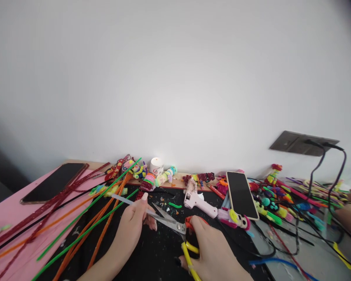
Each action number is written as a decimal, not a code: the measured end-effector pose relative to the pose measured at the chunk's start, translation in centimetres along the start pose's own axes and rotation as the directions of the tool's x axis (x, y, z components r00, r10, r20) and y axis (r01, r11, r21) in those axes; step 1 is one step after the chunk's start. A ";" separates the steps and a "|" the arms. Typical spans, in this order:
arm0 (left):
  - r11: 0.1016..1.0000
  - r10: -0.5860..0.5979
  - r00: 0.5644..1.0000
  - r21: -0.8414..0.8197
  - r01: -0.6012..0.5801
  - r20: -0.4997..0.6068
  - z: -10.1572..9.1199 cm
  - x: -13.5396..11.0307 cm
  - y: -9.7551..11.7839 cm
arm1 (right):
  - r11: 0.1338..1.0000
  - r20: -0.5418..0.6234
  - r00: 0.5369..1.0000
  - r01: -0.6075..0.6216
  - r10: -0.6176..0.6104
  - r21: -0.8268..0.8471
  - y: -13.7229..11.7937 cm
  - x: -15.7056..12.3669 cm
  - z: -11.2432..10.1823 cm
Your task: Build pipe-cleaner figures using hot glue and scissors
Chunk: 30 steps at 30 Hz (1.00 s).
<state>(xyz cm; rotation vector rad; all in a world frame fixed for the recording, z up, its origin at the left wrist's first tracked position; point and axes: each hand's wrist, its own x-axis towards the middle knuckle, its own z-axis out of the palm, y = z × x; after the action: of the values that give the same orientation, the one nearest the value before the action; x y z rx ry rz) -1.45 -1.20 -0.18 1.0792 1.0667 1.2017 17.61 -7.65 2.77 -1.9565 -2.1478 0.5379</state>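
Note:
My left hand (pixel 136 218) pinches a thin, translucent whitish glue stick (pixel 123 200), which points out to the upper left. Scissors (pixel 169 223) with red and yellow handles are gripped in my right hand (pixel 207 244). Their blades are spread apart and reach to the fingers of my left hand; whether they touch the glue stick is hard to see. Just beyond the scissors lies a pale pink glue gun (pixel 200 203). Beside it is a small pipe-cleaner doll (pixel 232 218). Long green pipe cleaners (pixel 90 228) and orange pipe cleaners (pixel 101 218) pass left of my left forearm.
A dark phone (pixel 55 183) rests on pink board at left; another phone (pixel 242 195) lies right of the glue gun. A white paper cup (pixel 156 167) stands by the wall. Cables hang from a wall socket (pixel 304 143). Another person's hand (pixel 349 218) shows at the right edge.

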 end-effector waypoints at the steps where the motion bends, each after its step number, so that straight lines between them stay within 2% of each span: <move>1: 1.000 0.004 1.000 0.014 -0.004 0.004 0.0 0.0 0.0 | 1.000 -0.002 1.000 0.003 -0.003 0.003 0.0 0.0 0.0; 8: 0.996 0.035 0.999 0.088 -0.033 -0.012 -0.1 -0.1 0.5 | 1.000 -0.009 1.000 0.024 -0.024 -0.010 0.1 0.2 -0.1; 15: 0.994 0.047 0.998 0.096 -0.049 0.028 0.1 -0.3 0.9 | 1.000 -0.033 0.999 0.028 -0.028 0.010 0.0 0.2 0.0; 30: 1.000 -0.017 1.000 -0.007 0.017 0.023 0.3 -0.4 0.6 | 0.999 -0.059 0.997 0.048 -0.048 -0.013 0.3 0.2 0.1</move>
<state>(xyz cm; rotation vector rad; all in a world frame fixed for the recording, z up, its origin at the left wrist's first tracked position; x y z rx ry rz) -1.31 -1.56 0.51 1.0740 1.0517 1.1758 17.83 -7.42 2.54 -1.8970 -2.1605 0.4542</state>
